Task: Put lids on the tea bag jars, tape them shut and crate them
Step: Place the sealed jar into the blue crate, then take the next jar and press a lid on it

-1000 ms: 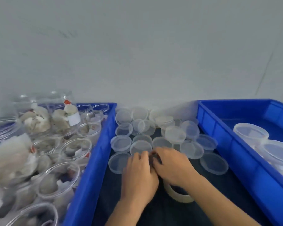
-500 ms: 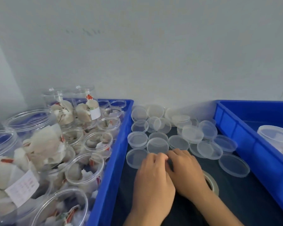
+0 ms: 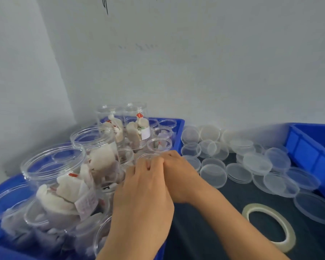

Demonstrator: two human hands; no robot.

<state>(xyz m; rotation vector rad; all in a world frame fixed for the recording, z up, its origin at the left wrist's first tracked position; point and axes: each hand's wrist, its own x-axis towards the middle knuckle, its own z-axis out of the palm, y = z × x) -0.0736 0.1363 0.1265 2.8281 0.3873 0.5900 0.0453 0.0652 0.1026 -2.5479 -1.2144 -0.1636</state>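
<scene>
Several open clear tea bag jars point(image 3: 56, 177) stand packed in the blue crate point(image 3: 178, 128) on the left. My left hand point(image 3: 144, 196) and my right hand point(image 3: 178, 175) lie side by side over a small jar point(image 3: 145, 155) near the crate's right wall. Their fingers bend down at its rim and the fingertips are hidden, so a grip cannot be made out. Several loose clear lids point(image 3: 213, 175) lie on the dark mat to the right. A roll of clear tape point(image 3: 270, 228) lies flat at the front right.
A second blue crate point(image 3: 311, 152) stands at the right edge, cut off by the frame. A pale wall corner rises close behind both crates. Tall jars point(image 3: 136, 126) stand at the back of the left crate.
Both hands have moved left together, off the dark mat and the lids, to the jars in the left crate. The view has swung left, so the right crate has slid toward the edge.
</scene>
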